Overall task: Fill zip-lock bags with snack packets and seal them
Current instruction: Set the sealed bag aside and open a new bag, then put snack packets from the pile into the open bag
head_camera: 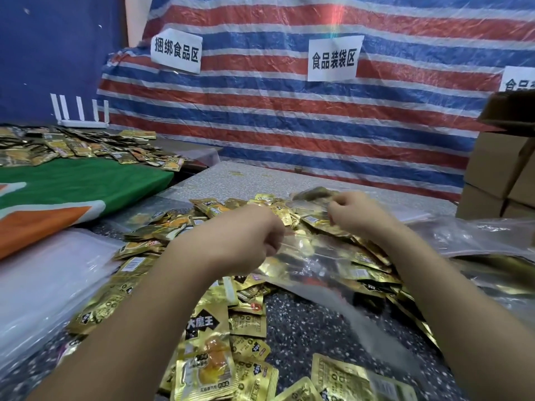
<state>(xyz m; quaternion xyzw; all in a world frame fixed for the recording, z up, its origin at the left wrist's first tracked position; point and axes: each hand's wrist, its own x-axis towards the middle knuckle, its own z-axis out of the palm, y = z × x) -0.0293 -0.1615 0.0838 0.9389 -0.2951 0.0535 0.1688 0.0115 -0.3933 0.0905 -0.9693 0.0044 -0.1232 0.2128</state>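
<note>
At the left edge of the frame, a stack of clear empty bags (49, 273) is lying flat on the tabletop (304, 322). Your left hand (246, 238) is pinching the near edge of a clear zip-lock bag (315, 261) with curled fingers. The bag is stretching across centre frame, its long axis running from lower left to upper right, with gold snack packets (249, 325) showing through it and heaped around it. Your right hand (356, 215) is gripping the far end.
</note>
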